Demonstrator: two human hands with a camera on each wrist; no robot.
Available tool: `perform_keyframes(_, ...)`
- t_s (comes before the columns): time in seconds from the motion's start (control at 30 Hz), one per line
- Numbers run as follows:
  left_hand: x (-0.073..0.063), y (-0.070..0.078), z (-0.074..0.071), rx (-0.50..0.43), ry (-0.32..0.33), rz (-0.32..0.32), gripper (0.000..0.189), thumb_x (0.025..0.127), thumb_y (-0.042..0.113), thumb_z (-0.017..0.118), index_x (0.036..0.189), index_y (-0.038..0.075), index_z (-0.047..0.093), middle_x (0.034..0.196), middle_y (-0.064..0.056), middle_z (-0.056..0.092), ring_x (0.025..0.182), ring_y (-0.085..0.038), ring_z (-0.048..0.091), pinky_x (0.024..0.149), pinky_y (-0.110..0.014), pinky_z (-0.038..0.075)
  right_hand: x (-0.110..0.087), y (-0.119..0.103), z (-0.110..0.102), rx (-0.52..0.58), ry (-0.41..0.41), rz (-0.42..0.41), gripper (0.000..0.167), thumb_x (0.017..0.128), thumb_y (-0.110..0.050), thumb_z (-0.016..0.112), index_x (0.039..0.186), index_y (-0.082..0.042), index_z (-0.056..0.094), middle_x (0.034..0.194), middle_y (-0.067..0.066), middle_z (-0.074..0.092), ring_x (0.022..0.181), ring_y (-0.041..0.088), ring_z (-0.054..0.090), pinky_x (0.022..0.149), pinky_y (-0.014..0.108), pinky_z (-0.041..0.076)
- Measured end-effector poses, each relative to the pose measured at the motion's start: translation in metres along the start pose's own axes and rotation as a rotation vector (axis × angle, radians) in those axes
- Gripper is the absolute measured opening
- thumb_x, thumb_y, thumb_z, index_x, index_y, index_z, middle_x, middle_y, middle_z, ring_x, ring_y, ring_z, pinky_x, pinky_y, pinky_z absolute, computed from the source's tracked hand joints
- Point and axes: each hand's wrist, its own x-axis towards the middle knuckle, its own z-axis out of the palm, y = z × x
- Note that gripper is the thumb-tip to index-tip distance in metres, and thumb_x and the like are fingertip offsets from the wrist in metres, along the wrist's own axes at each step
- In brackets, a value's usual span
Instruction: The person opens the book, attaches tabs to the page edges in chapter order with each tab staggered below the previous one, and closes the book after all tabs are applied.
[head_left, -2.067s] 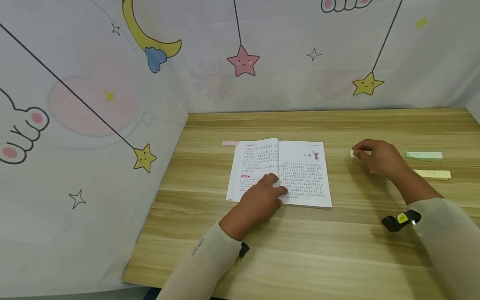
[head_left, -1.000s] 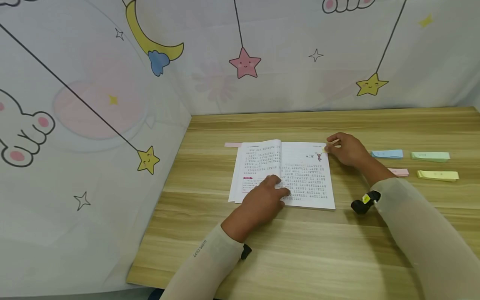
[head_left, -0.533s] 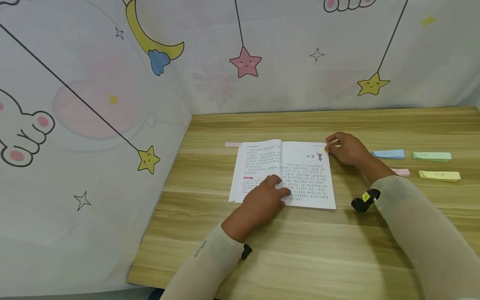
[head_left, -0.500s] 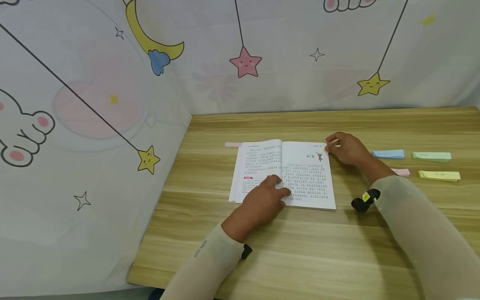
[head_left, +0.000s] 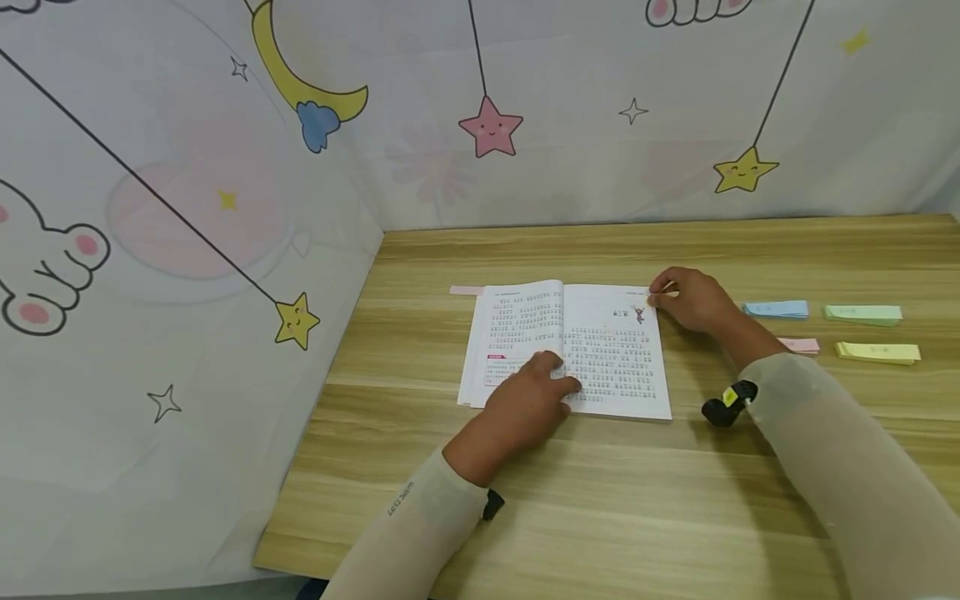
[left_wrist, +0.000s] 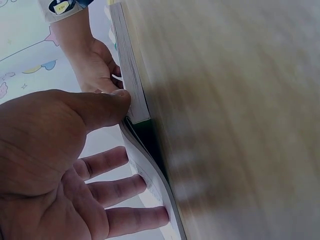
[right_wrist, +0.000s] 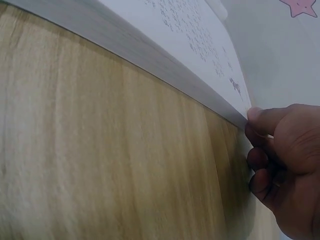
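An open book (head_left: 611,354) lies on the wooden table in the head view. My left hand (head_left: 525,400) rests across its lower middle with the fingers straight. In the left wrist view, the fingertips (left_wrist: 142,217) press the pages near the spine. My right hand (head_left: 693,302) is at the book's upper right corner, pinching a small yellow sticky tab (head_left: 649,299) between thumb and finger. Most of the tab is hidden by the fingers. In the right wrist view, the thumb (right_wrist: 256,115) lies right at the page corner. A pink tab (head_left: 467,290) sticks out at the book's upper left.
Right of the book lie folded paper strips: blue (head_left: 776,309), green (head_left: 862,314), pink (head_left: 801,345) partly hidden by my right arm, and yellow (head_left: 877,352). A printed curtain (head_left: 570,183) stands behind the table (head_left: 600,500) and along its left side.
My right hand has come left from near the blue strip to the page corner, carrying the yellow tab. Over the last half second it stays there. My left hand keeps its place on the book.
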Motion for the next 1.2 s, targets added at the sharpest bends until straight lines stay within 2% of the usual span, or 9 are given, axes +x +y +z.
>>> perform_keyframes(0.1,0.0,0.0,0.0,-0.002,0.002,0.001,0.032,0.099,0.027,0.07,0.13,0.029,0.071,0.14,-0.007,0.054,0.131,-0.019,0.05,0.086,-0.032,0.054,-0.002,-0.002,0.0,-0.034,0.015,-0.036,0.019,0.104,-0.019,0.061,0.113,-0.004,0.066,0.127,0.026,0.062,0.116,0.043,0.055,0.095,0.059,0.041)
perform_keyframes(0.17,-0.001,0.0,0.0,-0.004,0.001,-0.002,0.032,0.099,0.027,0.07,0.13,0.029,0.07,0.14,-0.007,0.053,0.131,-0.019,0.05,0.086,-0.032,0.054,-0.005,-0.004,0.0,-0.099,0.04,-0.084,0.017,0.103,-0.017,0.063,0.111,-0.004,0.071,0.13,0.025,0.06,0.12,0.044,0.052,0.097,0.06,0.04)
perform_keyframes(0.37,0.0,0.0,0.001,-0.005,0.005,0.001,0.032,0.098,0.027,0.07,0.13,0.029,0.07,0.14,-0.007,0.053,0.13,-0.019,0.051,0.084,-0.032,0.054,-0.013,-0.012,-0.002,-0.375,0.126,-0.217,0.015,0.097,-0.015,0.071,0.106,-0.009,0.081,0.153,0.023,0.039,0.142,0.049,0.026,0.111,0.065,0.018)
perform_keyframes(0.47,0.0,0.0,0.0,-0.001,0.014,0.004,0.032,0.098,0.027,0.07,0.13,0.029,0.071,0.139,-0.007,0.054,0.129,-0.019,0.051,0.083,-0.032,0.054,-0.019,-0.017,-0.003,-0.472,0.098,-0.243,0.022,0.097,-0.016,0.07,0.115,-0.008,0.079,0.158,0.023,0.034,0.145,0.047,0.02,0.112,0.063,0.013)
perform_keyframes(0.63,0.0,0.001,-0.003,-0.002,0.014,-0.005,0.032,0.098,0.028,0.071,0.13,0.029,0.07,0.138,-0.007,0.054,0.128,-0.019,0.052,0.08,-0.034,0.054,-0.032,-0.024,-0.001,-0.575,0.048,-0.267,0.029,0.099,-0.018,0.067,0.125,-0.009,0.075,0.16,0.024,0.03,0.146,0.045,0.018,0.111,0.063,0.013)
perform_keyframes(0.8,0.0,0.001,-0.003,0.0,0.011,-0.009,0.032,0.098,0.028,0.071,0.13,0.029,0.07,0.139,-0.007,0.053,0.128,-0.02,0.052,0.081,-0.035,0.054,-0.048,-0.024,0.005,-0.53,0.051,-0.253,0.028,0.098,-0.018,0.069,0.123,-0.007,0.076,0.159,0.025,0.031,0.146,0.047,0.018,0.111,0.065,0.014)
perform_keyframes(0.93,0.0,0.002,-0.003,-0.013,0.0,-0.017,0.033,0.097,0.03,0.071,0.13,0.028,0.07,0.139,-0.007,0.053,0.128,-0.02,0.051,0.082,-0.037,0.053,-0.069,-0.022,0.011,-0.473,0.07,-0.271,0.024,0.093,-0.017,0.076,0.115,-0.008,0.079,0.155,0.025,0.038,0.143,0.048,0.024,0.109,0.066,0.017)
perform_keyframes(1.1,0.001,0.004,-0.002,-0.017,-0.015,-0.027,0.041,0.091,0.04,0.078,0.129,0.027,0.069,0.137,-0.006,0.052,0.126,-0.021,0.052,0.081,-0.038,0.053,-0.102,-0.021,0.021,-0.453,0.104,-0.431,0.015,0.087,-0.013,0.083,0.101,-0.008,0.083,0.132,0.025,0.058,0.124,0.048,0.048,0.099,0.064,0.037)
perform_keyframes(1.2,0.002,0.005,-0.001,0.014,-0.011,-0.028,0.041,0.089,0.041,0.08,0.127,0.027,0.069,0.132,-0.004,0.054,0.124,-0.022,0.053,0.077,-0.039,0.054,-0.123,-0.022,0.026,-0.395,0.069,-0.448,0.014,0.087,-0.01,0.081,0.1,-0.003,0.081,0.116,0.02,0.065,0.11,0.041,0.059,0.09,0.056,0.048)
